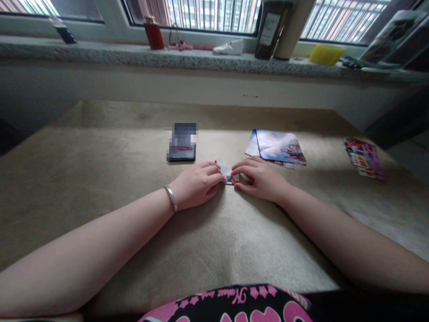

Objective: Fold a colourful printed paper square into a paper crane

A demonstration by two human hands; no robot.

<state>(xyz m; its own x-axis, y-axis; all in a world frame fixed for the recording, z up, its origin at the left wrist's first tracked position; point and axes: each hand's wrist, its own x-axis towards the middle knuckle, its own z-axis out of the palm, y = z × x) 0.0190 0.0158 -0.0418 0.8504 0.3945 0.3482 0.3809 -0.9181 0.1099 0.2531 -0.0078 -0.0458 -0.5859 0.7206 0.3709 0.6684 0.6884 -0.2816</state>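
A small piece of paper, white with a colourful printed strip along its near edge, lies on the table between my hands. My left hand, with a silver bangle at the wrist, presses its closed fingers on the paper's left side. On the right side, my right hand has its thumb at the near edge and its fingers over the top, gripping the paper. My fingers hide much of it.
Beyond my left hand lies a phone. Printed sheets are behind my right hand, and colourful packets sit farther right. On the windowsill stand a red bottle, a dark bottle and a yellow block.
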